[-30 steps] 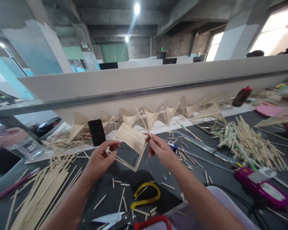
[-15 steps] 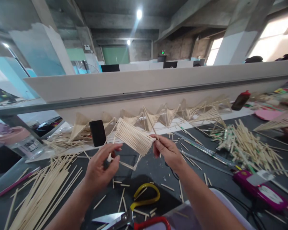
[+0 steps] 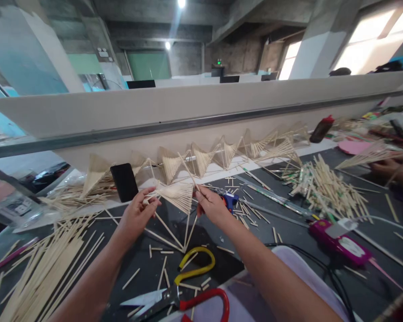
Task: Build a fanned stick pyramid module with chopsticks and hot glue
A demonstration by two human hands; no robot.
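Note:
Between my two hands is a stick model [image 3: 177, 197], a twisted fan of thin pale wooden sticks on a frame of longer sticks. My left hand [image 3: 136, 217] is closed on its left corner, thumb and fingers pinched together. My right hand [image 3: 210, 205] pinches its right corner, where one stick slants up to the left past the fingers. The frame's lower corner points down toward the dark tabletop; whether it touches there I cannot tell. Below it lie scissors [image 3: 198, 304] with one yellow and one red handle. A blue glue gun [image 3: 230, 200] is partly hidden behind my right hand.
Similar twisted stick models [image 3: 203, 161] line the partition. A black phone [image 3: 124, 181] leans at left, above long sticks [image 3: 50, 268]. Cut sticks [image 3: 332, 192] are heaped right, near a magenta device [image 3: 340, 241] with cords. Another person's hand [image 3: 386, 167] is at far right.
My left hand has closed from loosely open fingers onto the model's left corner. The model has turned, so its fan shows twisted and its frame hangs lower. The view has shifted right.

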